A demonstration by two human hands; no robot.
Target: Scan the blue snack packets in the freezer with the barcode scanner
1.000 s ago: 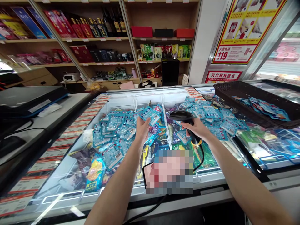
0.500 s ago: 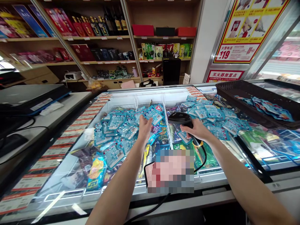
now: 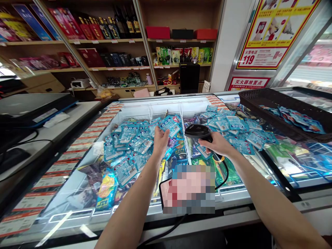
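Note:
I stand at an open chest freezer (image 3: 145, 108) filled with blue ice-cream packets. My left hand (image 3: 160, 141) holds one blue packet (image 3: 169, 126) up over the left pile, fingers pinched on its lower edge. My right hand (image 3: 217, 144) is wrapped round the handle of a black barcode scanner (image 3: 198, 131), whose head points left toward that packet. The scanner's black cable (image 3: 223, 173) runs down toward me. More blue packets (image 3: 234, 133) lie heaped on the glass lid at the right.
A dark woven basket (image 3: 261, 100) with blue packets sits on the freezer lid at right. A blurred phone-like object (image 3: 190, 188) leans on the freezer's near edge. A counter with a black device (image 3: 33, 107) is at left. Shelves of boxed goods (image 3: 103, 38) stand behind.
The scanner and my right hand have moved a little left and down, closer to the packet. My left hand keeps the packet in almost the same place.

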